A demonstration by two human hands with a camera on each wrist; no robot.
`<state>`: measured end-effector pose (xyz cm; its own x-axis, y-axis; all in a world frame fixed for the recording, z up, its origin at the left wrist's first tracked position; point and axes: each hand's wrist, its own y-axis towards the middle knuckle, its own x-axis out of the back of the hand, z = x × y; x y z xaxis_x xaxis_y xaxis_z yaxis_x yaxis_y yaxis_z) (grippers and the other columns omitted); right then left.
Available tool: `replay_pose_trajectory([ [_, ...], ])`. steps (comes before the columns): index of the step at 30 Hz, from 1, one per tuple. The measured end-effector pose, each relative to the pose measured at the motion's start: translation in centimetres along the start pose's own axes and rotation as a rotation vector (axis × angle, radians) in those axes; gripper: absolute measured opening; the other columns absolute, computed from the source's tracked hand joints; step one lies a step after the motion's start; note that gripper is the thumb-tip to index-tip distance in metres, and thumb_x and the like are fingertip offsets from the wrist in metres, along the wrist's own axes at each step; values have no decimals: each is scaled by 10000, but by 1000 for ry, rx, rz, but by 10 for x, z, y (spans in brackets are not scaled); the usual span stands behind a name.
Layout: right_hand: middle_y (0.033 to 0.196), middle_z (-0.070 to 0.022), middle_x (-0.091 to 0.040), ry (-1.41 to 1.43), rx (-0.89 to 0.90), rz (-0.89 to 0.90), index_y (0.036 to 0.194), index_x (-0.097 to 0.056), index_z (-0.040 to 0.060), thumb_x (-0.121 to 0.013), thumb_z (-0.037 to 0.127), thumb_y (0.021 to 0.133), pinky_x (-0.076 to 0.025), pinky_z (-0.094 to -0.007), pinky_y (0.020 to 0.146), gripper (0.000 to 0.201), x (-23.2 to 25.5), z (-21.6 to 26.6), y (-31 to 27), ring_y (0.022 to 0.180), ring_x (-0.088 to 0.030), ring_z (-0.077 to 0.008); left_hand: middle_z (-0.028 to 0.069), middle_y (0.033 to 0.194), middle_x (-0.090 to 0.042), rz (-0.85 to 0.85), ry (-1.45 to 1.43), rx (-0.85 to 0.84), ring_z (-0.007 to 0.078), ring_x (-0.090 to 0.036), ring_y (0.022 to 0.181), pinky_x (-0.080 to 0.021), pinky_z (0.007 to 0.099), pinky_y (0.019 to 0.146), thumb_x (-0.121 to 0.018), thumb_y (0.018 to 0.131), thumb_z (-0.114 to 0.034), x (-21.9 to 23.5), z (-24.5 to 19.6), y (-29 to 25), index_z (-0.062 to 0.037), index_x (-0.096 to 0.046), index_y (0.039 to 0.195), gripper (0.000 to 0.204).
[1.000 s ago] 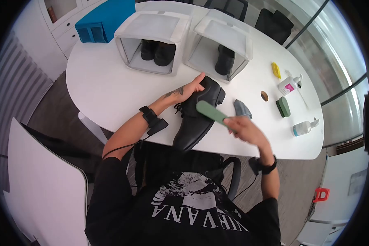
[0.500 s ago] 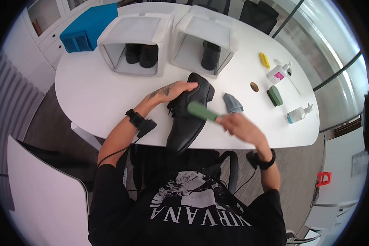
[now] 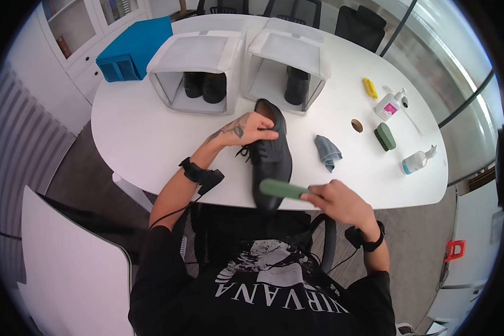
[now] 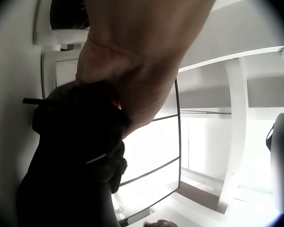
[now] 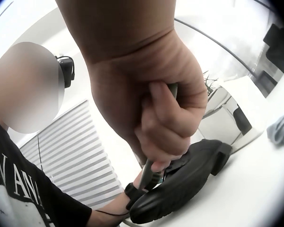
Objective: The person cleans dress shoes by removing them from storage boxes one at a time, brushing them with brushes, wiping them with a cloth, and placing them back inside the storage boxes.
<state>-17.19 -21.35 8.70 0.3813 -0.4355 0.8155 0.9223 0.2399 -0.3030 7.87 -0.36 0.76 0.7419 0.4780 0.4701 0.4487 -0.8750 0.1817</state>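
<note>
A black lace-up shoe [image 3: 271,157] points its toe toward the person at the table's front edge. My left hand [image 3: 253,130] holds it by the ankle opening, with the thumb lying across the upper just above the laces. In the left wrist view the shoe [image 4: 71,175] shows only as a dark shape below the hand. My right hand [image 3: 341,203] grips the handle of a long green brush [image 3: 283,189], whose far end overlaps the toe. The right wrist view shows the fingers of the right hand [image 5: 151,109] curled around the handle.
Two white shoe boxes [image 3: 196,53] [image 3: 288,56] with black shoes inside stand at the back, beside a blue case [image 3: 134,50]. To the right lie a grey cloth [image 3: 327,152], another green brush [image 3: 385,137], a yellow object [image 3: 369,88] and two pump bottles [image 3: 387,106] [image 3: 418,161].
The shoe has rolled from its side so its laces face up, and its toe has swung right. My left hand has shifted to the opening. The brush has moved from the shoe's side to the toe.
</note>
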Motion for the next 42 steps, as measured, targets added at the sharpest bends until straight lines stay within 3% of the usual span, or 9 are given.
replay_pose_trajectory([
  [4,689,-284,-593,-17,-153,-263,889,-668,-29,-542,376,1090,-475,-540,684,470,6,-29,13,731,-613,-476,-46,693,-328,-194,-94,77,86,-298,667,-288,299,569,-705,1020,-297,-1,22,8,-29,-446,783,441],
  [5,717,-287,-612,1,-245,-287,870,-661,-47,-546,384,1087,-482,-534,696,496,6,-39,17,741,-611,-485,41,1028,-727,-199,-57,128,170,-651,1041,-523,308,912,-711,1015,-397,-4,24,6,5,-698,1202,444],
  [8,734,-271,-634,23,-256,-317,878,-672,-56,-541,407,1087,-494,-509,704,525,-5,-49,20,748,-615,-490,107,1288,-720,-239,676,-17,301,-521,1401,-425,379,1169,-703,1002,-462,-3,13,-2,-41,-625,1441,613],
  [12,597,-118,-554,163,-178,-73,817,-665,-44,-564,453,1075,-474,-373,616,569,-12,-46,14,579,-560,-224,121,962,-697,-174,613,-25,322,-561,1209,-473,437,1044,-726,957,-512,5,24,2,-7,-725,1105,527],
  [16,599,17,-462,754,-349,-366,889,-639,35,-552,454,1077,-335,-279,411,467,-4,-83,12,469,-430,-83,142,842,-679,-209,681,-24,325,-649,945,-535,440,905,-698,952,-564,2,18,2,5,-677,979,570],
  [22,625,5,-472,1007,-274,-189,1033,-606,42,-531,368,1099,-264,-252,368,341,-56,-42,32,405,-362,-65,105,639,-645,-336,598,-56,316,-616,553,-508,413,605,-768,910,-510,-16,11,6,-27,-632,832,508],
  [32,686,13,-465,1186,-271,-632,1097,-557,67,-471,338,1118,-246,-239,371,286,-67,-47,49,427,-366,-66,128,570,-572,-375,701,-75,324,-577,537,-490,427,603,-738,937,-499,-25,4,4,-22,-599,767,525],
  [38,642,74,-344,1318,-303,-322,1073,-548,79,-460,430,1133,-177,-233,371,366,-56,-81,57,431,-258,-38,150,637,-644,-362,733,-27,343,-669,623,-526,437,630,-723,945,-513,-31,6,1,-7,-687,905,509],
  [42,630,87,-321,1434,-290,-431,963,-507,97,-469,431,1127,-141,-227,364,374,-59,-91,53,428,-226,-28,161,658,-658,-381,739,-103,341,-680,635,-544,415,642,-712,949,-524,-30,6,0,12,-702,948,535],
])
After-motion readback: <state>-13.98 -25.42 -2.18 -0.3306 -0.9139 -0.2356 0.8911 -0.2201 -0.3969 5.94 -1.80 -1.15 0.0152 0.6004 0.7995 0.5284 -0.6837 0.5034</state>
